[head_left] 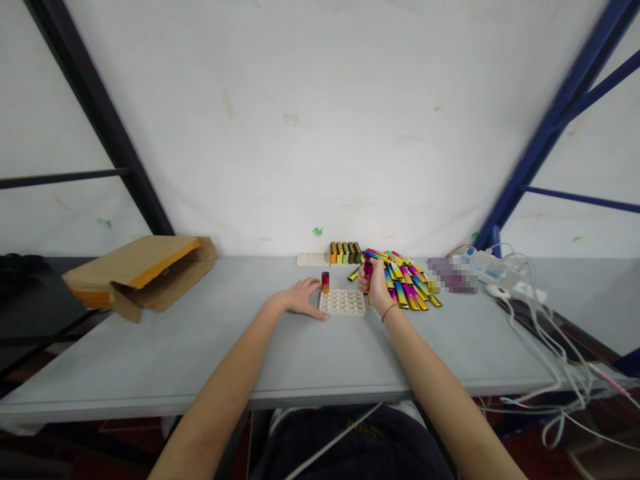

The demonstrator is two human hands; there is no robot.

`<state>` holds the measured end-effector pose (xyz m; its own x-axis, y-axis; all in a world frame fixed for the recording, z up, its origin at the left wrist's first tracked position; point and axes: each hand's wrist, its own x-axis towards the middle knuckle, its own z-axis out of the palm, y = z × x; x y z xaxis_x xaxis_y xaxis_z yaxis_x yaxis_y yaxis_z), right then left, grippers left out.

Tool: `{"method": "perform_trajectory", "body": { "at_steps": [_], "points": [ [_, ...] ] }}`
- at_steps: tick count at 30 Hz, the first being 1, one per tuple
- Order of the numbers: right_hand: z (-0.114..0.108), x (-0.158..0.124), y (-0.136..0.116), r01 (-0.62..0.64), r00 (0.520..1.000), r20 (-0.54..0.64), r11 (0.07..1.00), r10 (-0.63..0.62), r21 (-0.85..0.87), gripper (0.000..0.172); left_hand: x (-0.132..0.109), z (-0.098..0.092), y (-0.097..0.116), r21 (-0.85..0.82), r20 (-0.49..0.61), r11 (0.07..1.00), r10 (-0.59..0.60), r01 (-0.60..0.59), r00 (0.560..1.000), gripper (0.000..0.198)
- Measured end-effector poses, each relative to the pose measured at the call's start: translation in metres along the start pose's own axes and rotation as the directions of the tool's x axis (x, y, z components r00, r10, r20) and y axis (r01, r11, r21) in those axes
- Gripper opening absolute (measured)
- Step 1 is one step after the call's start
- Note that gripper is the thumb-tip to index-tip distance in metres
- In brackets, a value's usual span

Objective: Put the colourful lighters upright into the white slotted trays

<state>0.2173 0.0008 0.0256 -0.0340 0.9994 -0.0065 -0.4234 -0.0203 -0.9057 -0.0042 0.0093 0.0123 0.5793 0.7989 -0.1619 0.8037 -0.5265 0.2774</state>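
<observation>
A white tray [345, 305] with rows of round holes lies on the grey table [200, 347]. One small multicoloured lighter [325, 283] stands upright in its far left corner. My left hand [301, 298] rests flat beside the tray's left edge, fingers stretched out and touching it. My right hand [374, 283] is closed around a lighter just past the tray's right end. A heap of several shiny multicoloured lighters [407, 281] lies right of that hand.
A second white tray [311, 259] and a row of upright lighters [345, 253] stand by the wall. An open cardboard box [137, 273] lies on its side at the left. A power strip [493, 268] with white cables trails off the right.
</observation>
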Motion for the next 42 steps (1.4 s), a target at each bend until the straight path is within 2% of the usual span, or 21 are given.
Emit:
{"method": "perform_trajectory", "body": {
  "at_steps": [6,14,21,28,36,42],
  "points": [
    [-0.0017,0.0000,-0.0001,-0.010,0.998,-0.058,1.000,0.010,-0.002,0.039,-0.0016,-0.0021,0.0038,0.010,0.014,1.000,-0.024,0.024,1.000,0.106],
    [-0.0005,0.0000,0.0024,0.084,0.990,-0.106,0.995,-0.088,-0.046,0.042,-0.0013,-0.0016,0.0027,0.008,0.008,1.000,-0.023,0.023,1.000,0.104],
    [-0.0005,-0.0012,0.0057,0.093,0.995,-0.039,0.995,-0.094,-0.036,0.037,-0.0011,-0.0015,0.0029,0.002,0.000,1.000,-0.012,0.012,1.000,0.103],
    [0.0005,-0.0023,0.0078,0.150,0.985,-0.076,0.987,-0.155,-0.059,0.041,-0.0006,-0.0009,0.0009,-0.005,0.009,1.000,-0.014,0.014,1.000,0.105],
    [0.0003,-0.0013,0.0081,0.154,0.984,-0.090,0.988,-0.155,-0.021,0.037,0.0004,-0.0001,-0.0002,-0.008,0.000,1.000,-0.003,0.003,1.000,0.105],
    [0.0010,-0.0022,0.0090,0.135,0.990,-0.041,0.990,-0.137,-0.034,0.041,0.0002,-0.0002,-0.0004,-0.008,0.008,1.000,-0.014,0.014,1.000,0.107]
  ]
}}
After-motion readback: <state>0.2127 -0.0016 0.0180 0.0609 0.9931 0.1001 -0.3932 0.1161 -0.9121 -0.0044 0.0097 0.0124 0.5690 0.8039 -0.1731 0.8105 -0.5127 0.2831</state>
